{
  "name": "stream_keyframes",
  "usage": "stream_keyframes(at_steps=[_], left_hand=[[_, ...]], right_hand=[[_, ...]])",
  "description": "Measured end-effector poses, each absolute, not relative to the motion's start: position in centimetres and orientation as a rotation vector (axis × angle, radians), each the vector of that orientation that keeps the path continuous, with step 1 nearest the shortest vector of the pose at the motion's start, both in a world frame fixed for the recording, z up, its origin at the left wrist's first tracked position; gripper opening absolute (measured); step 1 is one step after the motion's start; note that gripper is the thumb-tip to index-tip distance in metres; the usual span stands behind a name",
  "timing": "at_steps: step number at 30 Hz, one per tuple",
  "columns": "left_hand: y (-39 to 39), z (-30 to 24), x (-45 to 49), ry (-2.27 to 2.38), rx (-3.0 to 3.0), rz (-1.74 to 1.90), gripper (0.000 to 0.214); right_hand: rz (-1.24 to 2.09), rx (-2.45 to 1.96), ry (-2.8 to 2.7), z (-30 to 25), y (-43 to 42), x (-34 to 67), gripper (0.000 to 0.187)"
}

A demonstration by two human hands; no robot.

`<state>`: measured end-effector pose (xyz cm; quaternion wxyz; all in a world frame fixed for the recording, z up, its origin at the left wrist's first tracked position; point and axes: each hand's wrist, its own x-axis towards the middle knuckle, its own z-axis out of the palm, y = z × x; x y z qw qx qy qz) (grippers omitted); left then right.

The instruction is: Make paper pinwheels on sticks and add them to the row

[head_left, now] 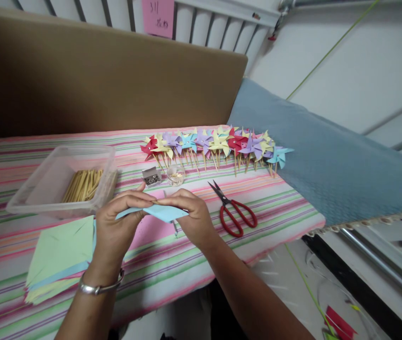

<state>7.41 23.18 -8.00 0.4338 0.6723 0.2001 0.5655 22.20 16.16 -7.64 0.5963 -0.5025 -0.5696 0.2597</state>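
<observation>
My left hand (118, 222) and my right hand (190, 215) meet over the striped cloth, both pinched on a light blue paper square (163, 212) held between them, its corners folded toward the middle. A silver bracelet circles my left wrist. Under the paper lies a pink sheet (151, 232). A stack of pastel paper squares (59, 257) lies by my left forearm. Red-handled scissors (234, 212) rest open just right of my right hand.
A clear plastic box (27, 196) holding wooden sticks (82, 185) stands at left. A small tin of pins (152, 177) and a tiny cup (176, 174) sit behind my hands. A row of finished paper pinwheels (218, 144) lies further back. Blue cloth (331, 160) covers the right side.
</observation>
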Motion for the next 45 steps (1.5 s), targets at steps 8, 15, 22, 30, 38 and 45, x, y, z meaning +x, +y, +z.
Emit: stream_keyframes(at_steps=[8, 15, 22, 30, 38, 45], left_hand=[[23.3, -8.1, 7.5, 0.518, 1.656, 1.397, 0.018], [23.4, -7.9, 7.3, 0.621, 1.617, 1.358, 0.013], [24.9, -8.8, 6.5, 0.808, 1.185, 1.199, 0.01], [25.2, -8.5, 6.4, 0.898, 0.891, 1.114, 0.025], [25.3, -8.1, 6.4, 0.862, 0.785, 1.12, 0.031], [25.6, -7.9, 5.7, 0.84, 0.925, 1.303, 0.042]], right_hand=[[0.592, -1.189, -1.345, -7.7, 16.1, 22.2, 0.036], [0.562, -1.278, -1.376, -7.6, 16.5, 22.8, 0.031], [0.464, -1.523, -1.454, -8.3, 16.7, 24.2, 0.011], [0.552, -1.651, -1.525, -9.1, 16.7, 24.2, 0.012], [0.697, -1.675, -1.491, -9.1, 17.1, 23.1, 0.011], [0.848, -1.662, -1.25, -8.9, 17.1, 23.2, 0.015]])
